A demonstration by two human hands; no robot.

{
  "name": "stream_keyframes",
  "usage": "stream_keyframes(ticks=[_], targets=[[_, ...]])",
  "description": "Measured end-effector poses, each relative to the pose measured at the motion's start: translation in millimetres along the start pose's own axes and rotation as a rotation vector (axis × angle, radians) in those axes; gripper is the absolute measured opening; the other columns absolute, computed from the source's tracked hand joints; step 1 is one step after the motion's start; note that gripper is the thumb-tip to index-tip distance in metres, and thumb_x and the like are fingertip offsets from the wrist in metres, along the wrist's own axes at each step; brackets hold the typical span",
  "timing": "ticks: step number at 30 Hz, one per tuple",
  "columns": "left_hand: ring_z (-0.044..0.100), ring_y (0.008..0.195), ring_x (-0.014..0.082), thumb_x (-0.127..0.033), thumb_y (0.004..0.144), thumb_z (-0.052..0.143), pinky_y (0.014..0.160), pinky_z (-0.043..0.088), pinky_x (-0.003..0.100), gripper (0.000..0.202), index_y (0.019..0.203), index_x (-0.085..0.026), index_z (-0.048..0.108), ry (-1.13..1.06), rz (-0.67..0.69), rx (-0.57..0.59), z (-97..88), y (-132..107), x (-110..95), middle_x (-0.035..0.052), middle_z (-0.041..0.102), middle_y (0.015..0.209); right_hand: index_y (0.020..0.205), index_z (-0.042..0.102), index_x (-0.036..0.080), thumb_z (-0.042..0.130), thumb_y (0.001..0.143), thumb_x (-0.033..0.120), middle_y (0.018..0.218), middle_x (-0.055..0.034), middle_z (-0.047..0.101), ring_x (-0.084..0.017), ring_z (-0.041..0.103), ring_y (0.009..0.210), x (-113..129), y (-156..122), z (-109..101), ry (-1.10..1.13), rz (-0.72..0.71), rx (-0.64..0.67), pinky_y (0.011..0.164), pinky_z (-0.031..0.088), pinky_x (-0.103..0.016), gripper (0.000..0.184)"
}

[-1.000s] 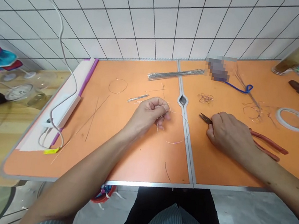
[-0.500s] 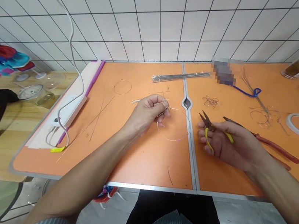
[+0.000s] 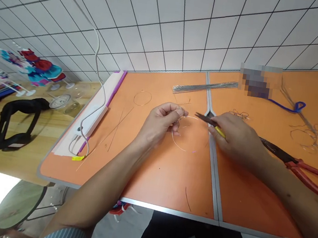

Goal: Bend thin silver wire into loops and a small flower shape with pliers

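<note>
My left hand (image 3: 160, 122) is closed in a pinch on a thin wire loop (image 3: 186, 148) that curves over the orange table (image 3: 152, 169). My right hand (image 3: 237, 140) is wrapped round small yellow-handled pliers (image 3: 209, 122), whose dark jaws point left toward the top of the wire loop, close to my left fingertips. Red-handled pliers (image 3: 303, 167) lie on the table just right of my right hand, partly behind my forearm.
A bundle of straight wires (image 3: 205, 87) lies at the back of the table. A small wire ring (image 3: 142, 98), loose wire scraps (image 3: 307, 134) and a blue cord (image 3: 289, 106) are scattered about. A white and purple box (image 3: 97, 114) with a cable sits at the left edge.
My right hand picked up the yellow-handled pliers, left the red pliers on the table, and moved left to the wire loop. My view shifted left and closer.
</note>
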State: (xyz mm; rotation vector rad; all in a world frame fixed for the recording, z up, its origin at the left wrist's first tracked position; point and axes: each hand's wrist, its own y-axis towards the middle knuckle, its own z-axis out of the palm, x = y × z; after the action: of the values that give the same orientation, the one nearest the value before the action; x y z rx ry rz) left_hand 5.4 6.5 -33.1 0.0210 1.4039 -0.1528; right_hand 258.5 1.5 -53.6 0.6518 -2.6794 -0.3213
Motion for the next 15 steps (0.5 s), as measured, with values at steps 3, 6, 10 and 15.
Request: stream_keyframes(ticks=[3, 6, 10, 15], targets=[[0.053, 0.052, 0.0021, -0.039, 0.082, 0.087, 0.049, 0.056, 0.021, 0.028, 0.085, -0.019, 0.068, -0.058, -0.017, -0.005, 1.9, 0, 0, 0.0021, 0.078, 0.112, 0.110, 0.068, 0.020, 0.048, 0.110, 0.035, 0.107, -0.0135, 0.073, -0.030, 0.068, 0.099, 2, -5, 14, 0.013, -0.043, 0.010, 0.073, 0.045, -0.038, 0.025], [0.053, 0.052, 0.0019, -0.038, 0.080, 0.089, 0.048, 0.056, 0.020, 0.029, 0.085, -0.018, 0.068, -0.116, -0.012, -0.019, 3.9, 1, 0, 0.0019, 0.078, 0.111, 0.106, 0.066, 0.020, 0.050, 0.109, 0.034, 0.100, -0.0122, 0.070, -0.027, 0.065, 0.091, 12, -7, 18, -0.008, -0.053, -0.002, 0.066, 0.039, -0.035, 0.022], [0.053, 0.052, 0.0020, -0.038, 0.079, 0.090, 0.049, 0.056, 0.020, 0.032, 0.085, -0.018, 0.066, -0.143, -0.014, -0.027, 6.9, 0, 2, 0.0015, 0.078, 0.107, 0.100, 0.065, 0.020, 0.052, 0.110, 0.039, 0.093, -0.0109, 0.067, -0.027, 0.063, 0.085, 18, -4, 18, -0.053, -0.077, -0.043, 0.063, 0.034, -0.034, 0.025], [0.053, 0.054, 0.0023, -0.037, 0.081, 0.089, 0.050, 0.058, 0.020, 0.030, 0.087, -0.018, 0.067, -0.142, -0.004, -0.028, 10.8, -4, 3, 0.0043, 0.080, 0.115, 0.100, 0.067, 0.018, 0.049, 0.114, 0.043, 0.092, -0.0107, 0.068, -0.026, 0.062, 0.084, 15, -5, 24, -0.092, -0.168, -0.128, 0.066, 0.038, -0.035, 0.034]])
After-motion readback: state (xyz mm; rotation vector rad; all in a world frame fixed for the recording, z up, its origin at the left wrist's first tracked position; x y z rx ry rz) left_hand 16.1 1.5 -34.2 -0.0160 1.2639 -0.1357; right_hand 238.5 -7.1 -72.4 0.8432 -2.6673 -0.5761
